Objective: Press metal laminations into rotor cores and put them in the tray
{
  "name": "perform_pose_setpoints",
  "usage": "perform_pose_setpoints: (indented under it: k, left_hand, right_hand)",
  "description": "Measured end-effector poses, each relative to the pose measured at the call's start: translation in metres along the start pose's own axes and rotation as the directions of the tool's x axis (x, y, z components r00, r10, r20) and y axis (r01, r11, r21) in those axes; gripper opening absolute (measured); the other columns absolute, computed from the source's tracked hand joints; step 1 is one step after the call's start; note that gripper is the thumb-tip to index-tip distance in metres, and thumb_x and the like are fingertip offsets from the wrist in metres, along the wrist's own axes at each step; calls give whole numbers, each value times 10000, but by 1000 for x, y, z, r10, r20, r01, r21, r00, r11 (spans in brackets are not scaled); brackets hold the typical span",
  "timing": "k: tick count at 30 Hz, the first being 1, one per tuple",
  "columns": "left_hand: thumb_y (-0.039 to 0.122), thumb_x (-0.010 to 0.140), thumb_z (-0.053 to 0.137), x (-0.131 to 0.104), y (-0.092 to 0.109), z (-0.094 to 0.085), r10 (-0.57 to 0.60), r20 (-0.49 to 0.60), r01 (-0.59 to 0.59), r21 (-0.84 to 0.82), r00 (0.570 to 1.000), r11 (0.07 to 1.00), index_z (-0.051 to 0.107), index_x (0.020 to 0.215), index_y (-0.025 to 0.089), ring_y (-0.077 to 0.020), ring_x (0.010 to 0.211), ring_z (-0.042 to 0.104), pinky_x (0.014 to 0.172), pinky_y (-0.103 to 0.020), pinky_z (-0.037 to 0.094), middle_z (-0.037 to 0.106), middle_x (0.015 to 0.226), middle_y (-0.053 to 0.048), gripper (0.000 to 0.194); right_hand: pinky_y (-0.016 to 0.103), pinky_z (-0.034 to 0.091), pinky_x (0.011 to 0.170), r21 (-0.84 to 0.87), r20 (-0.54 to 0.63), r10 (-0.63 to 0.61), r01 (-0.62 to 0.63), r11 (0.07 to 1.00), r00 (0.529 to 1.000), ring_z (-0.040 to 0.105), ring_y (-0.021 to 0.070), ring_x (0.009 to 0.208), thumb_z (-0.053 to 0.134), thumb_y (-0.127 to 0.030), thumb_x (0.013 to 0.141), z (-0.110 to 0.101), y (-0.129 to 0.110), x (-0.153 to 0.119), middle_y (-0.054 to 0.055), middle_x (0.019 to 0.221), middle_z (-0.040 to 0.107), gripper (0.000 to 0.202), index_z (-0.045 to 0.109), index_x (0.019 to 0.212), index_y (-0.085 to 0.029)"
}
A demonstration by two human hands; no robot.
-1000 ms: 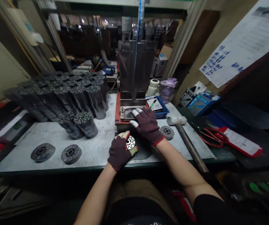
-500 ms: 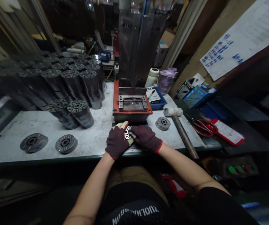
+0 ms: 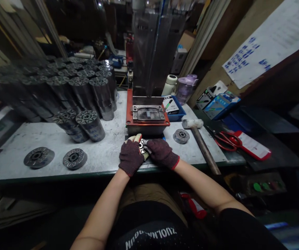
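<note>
In a dark red glove, my left hand (image 3: 132, 155) is closed around a small round slotted metal piece (image 3: 141, 146) at the table's front edge. My right hand (image 3: 161, 151), gloved too, touches the piece's right side with its fingers pressed together; whether a small tool is in them is too small to tell. Just beyond both hands stands a machine with an orange-red base (image 3: 148, 129) and a metal fixture (image 3: 148, 114) on top. A round slotted core (image 3: 181, 136) lies right of my right hand.
Two slotted cores (image 3: 39, 157) (image 3: 74, 158) lie at the left front, with tall stacks of cores (image 3: 81, 90) behind. To the right are a hammer (image 3: 203, 147), red-handled scissors (image 3: 226, 140), a blue tray (image 3: 179, 113) and two bottles (image 3: 169, 85).
Both hands keep their places around the metal piece, with only a very slight shift. A pale reflection on the machine's fixture looks different.
</note>
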State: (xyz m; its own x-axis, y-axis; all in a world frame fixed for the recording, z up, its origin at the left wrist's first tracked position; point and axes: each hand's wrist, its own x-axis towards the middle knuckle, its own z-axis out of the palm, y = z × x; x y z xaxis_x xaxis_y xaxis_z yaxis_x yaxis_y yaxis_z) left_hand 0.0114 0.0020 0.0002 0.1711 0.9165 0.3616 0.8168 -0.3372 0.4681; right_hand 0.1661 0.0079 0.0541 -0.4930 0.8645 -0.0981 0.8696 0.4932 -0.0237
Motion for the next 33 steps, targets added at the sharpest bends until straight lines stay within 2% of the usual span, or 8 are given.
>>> perform_pose_setpoints:
  k: [7,10,13,15,23,27,30,33]
  left_hand:
    - [330,739,763,-2,-3,1,33,-22,-33,-3,999,999,538,1382,177,-305,1167,601,1034,-429,477,620,1300,-142,698]
    - [376,758,770,-3,-5,2,51,-42,-52,-37,998,998,526,1386,180,-322,1225,573,1067,-466,460,604,1329,-150,702]
    - [423,764,782,-4,-7,2,87,-45,-91,-108,995,990,490,1422,197,-328,1318,514,1115,-481,430,537,1421,-152,755]
    - [421,771,781,-4,-9,2,107,-29,-110,-137,994,984,481,1431,204,-322,1340,501,1130,-477,420,525,1435,-145,757]
    - [387,783,779,-2,-10,1,101,10,-99,-144,995,985,482,1443,201,-302,1317,516,1124,-461,424,544,1421,-135,747]
    - [369,791,759,-2,-10,2,106,-6,-106,-142,994,984,499,1429,190,-301,1303,526,1109,-453,439,554,1410,-136,713]
    - [325,759,761,-1,-10,2,113,-3,-112,-146,994,983,513,1414,190,-297,1300,533,1113,-444,441,569,1397,-129,713]
    - [285,736,753,-1,-10,2,107,8,-104,-157,994,982,504,1427,197,-292,1309,530,1120,-444,438,560,1417,-123,739]
  right_hand:
    - [333,481,789,-26,-4,115,-116,993,993,702,265,929,425,-323,1001,-20,-12,23,145,1034,755,368,667,1235,-174]
    - [347,469,837,-15,-181,172,-178,984,968,674,264,970,389,-354,1028,-30,-6,25,145,1062,741,394,678,1225,-171]
    - [409,411,979,-14,-466,156,-183,983,871,587,293,1135,406,-386,1034,-39,11,28,163,1193,696,449,618,1351,-150]
    - [452,366,1037,-33,-532,101,-140,990,841,530,319,1199,478,-403,1008,-47,22,36,174,1255,665,478,597,1379,-125]
    - [408,411,930,-128,-339,72,-121,984,938,572,311,1108,528,-319,976,-76,19,50,163,1144,694,337,704,1196,-135]
    - [351,440,886,-20,-355,102,-116,993,929,636,259,1051,434,-270,1008,-45,7,25,136,1129,731,355,691,1230,-164]
    - [322,469,862,44,-187,65,-58,997,980,670,245,1044,501,-294,979,-18,1,5,112,1156,741,330,684,1235,-194]
    - [348,499,834,-21,13,55,-55,998,998,696,273,1022,534,-292,963,-16,-9,-2,122,1129,751,301,693,1205,-207]
